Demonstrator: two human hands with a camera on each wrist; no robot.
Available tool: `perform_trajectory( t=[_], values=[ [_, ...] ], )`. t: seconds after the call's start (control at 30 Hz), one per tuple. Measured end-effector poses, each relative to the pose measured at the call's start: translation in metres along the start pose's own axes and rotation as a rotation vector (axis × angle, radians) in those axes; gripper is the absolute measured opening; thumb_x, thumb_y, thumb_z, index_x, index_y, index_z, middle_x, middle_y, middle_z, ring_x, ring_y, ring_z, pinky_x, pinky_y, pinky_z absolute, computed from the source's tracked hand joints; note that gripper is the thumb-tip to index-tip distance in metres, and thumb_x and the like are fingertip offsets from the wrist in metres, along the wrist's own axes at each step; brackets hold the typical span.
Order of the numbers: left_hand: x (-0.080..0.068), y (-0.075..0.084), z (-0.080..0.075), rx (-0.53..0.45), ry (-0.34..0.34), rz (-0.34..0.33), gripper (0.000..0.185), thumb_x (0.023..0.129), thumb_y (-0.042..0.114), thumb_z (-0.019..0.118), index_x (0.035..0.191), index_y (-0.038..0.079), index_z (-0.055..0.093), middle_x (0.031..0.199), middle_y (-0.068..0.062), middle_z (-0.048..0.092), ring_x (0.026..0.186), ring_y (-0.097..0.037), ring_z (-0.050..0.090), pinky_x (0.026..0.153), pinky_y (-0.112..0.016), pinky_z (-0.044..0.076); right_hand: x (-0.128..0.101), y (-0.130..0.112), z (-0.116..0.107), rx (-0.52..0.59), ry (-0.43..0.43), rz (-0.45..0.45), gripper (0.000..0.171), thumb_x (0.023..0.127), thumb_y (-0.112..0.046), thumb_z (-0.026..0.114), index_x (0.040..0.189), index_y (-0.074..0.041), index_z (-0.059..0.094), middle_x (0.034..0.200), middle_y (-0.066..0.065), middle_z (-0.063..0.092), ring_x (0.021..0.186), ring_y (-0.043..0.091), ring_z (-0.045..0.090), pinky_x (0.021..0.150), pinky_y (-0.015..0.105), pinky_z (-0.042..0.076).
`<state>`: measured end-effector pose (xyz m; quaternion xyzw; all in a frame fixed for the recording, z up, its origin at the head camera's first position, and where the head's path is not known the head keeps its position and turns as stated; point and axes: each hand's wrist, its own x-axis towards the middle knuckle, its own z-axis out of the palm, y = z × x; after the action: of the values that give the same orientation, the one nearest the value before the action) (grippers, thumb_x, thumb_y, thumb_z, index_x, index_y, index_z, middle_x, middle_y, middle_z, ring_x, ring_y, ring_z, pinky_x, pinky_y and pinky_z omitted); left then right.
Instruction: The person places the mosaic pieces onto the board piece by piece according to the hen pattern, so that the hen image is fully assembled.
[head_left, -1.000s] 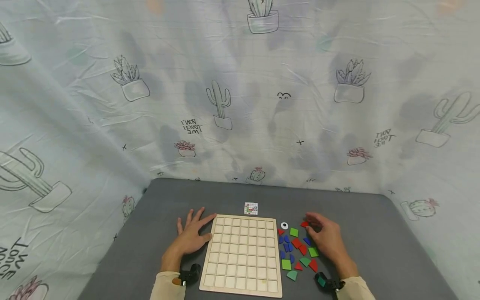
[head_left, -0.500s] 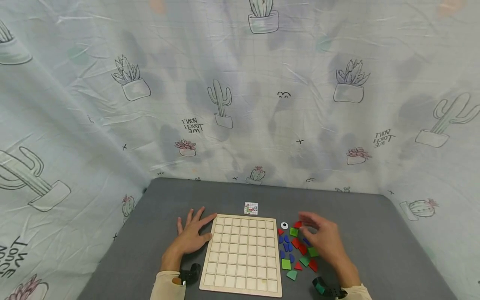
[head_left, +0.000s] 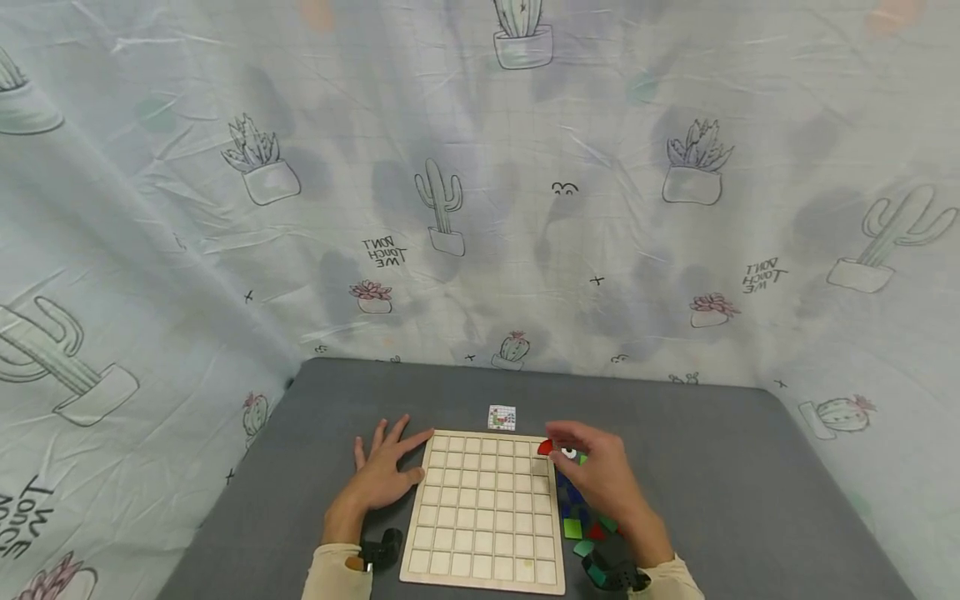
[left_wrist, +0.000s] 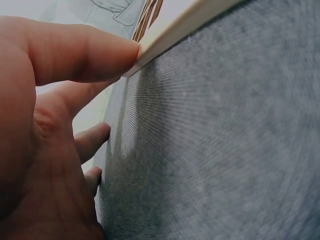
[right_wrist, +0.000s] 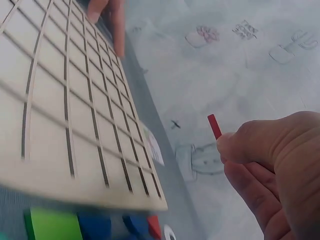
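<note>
Pale wood marks the gridded board (head_left: 483,510) at the centre of a grey desk (head_left: 735,492), seen from the head camera against a cactus-print cloth backdrop (head_left: 450,208). The left hand (head_left: 382,475) lies flat on the desk against the board's left edge, its fingers spread and straight, the thumb touching the board's far left corner. The right hand (head_left: 596,479) hovers over the board's far right corner, its fingers pinching a small red piece (head_left: 545,447) above that corner. A heap of red, blue and green pieces (head_left: 581,521) lies on the desk just right of the board, partly under the right hand, with a white ring (head_left: 570,452) at its far end. A small printed card (head_left: 502,417) sits just beyond the board's far edge. From the left wrist, the thumb (left_wrist: 75,55) presses against the board's wooden edge (left_wrist: 180,27), the other fingers resting on the grey desk (left_wrist: 215,150). From the right wrist, the fingers (right_wrist: 250,150) pinch the red piece (right_wrist: 214,126) edge-on in the air beyond the board (right_wrist: 65,115), with green and blue pieces (right_wrist: 75,225) at its near edge.
</note>
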<state>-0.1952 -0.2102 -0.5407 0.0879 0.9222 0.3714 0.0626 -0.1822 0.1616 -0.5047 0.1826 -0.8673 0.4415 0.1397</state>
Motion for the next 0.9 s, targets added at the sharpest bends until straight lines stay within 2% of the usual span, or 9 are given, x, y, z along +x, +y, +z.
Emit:
perform_trajectory(
  t=[0.23,0.5,0.77,0.9],
  values=[
    [-0.001,-0.002,-0.001,-0.014,-0.013,-0.003,0.064,0.099,0.014,0.072,0.161,0.024,0.059,0.182,-0.021,0.020,0.169,-0.053,-0.004,0.123,-0.079,-0.022,0.012,-0.010,0.021,0.016,-0.018,-0.033,0.043,0.088,0.003,0.087,0.127,-0.016,0.080,0.117,0.002,0.083,0.103,0.021,0.082,0.090,0.050,0.067],
    [-0.001,-0.001,0.001,-0.005,0.002,0.014,0.063,0.100,0.014,0.072,0.161,0.024,0.059,0.182,-0.021,0.021,0.168,-0.054,-0.003,0.124,-0.079,-0.021,0.026,-0.020,0.046,0.066,-0.092,-0.102,0.042,0.091,0.002,0.084,0.130,-0.015,0.078,0.121,0.010,0.082,0.108,0.025,0.082,0.096,0.044,0.067],
    [-0.001,0.001,0.000,-0.009,0.009,0.012,0.063,0.099,0.014,0.073,0.160,0.023,0.061,0.181,-0.023,0.023,0.168,-0.056,-0.002,0.123,-0.080,-0.021,0.035,-0.028,0.074,0.132,-0.190,-0.056,0.040,0.096,-0.001,0.081,0.133,-0.016,0.077,0.126,0.007,0.081,0.114,0.022,0.079,0.101,0.039,0.065],
    [0.000,0.000,0.000,-0.007,0.010,0.005,0.063,0.099,0.014,0.072,0.160,0.023,0.060,0.181,-0.022,0.022,0.168,-0.055,-0.002,0.124,-0.079,-0.021,0.038,-0.029,0.089,0.158,-0.219,-0.059,0.037,0.097,-0.001,0.080,0.133,-0.009,0.077,0.126,0.010,0.080,0.114,0.025,0.079,0.100,0.041,0.066]
  ],
)
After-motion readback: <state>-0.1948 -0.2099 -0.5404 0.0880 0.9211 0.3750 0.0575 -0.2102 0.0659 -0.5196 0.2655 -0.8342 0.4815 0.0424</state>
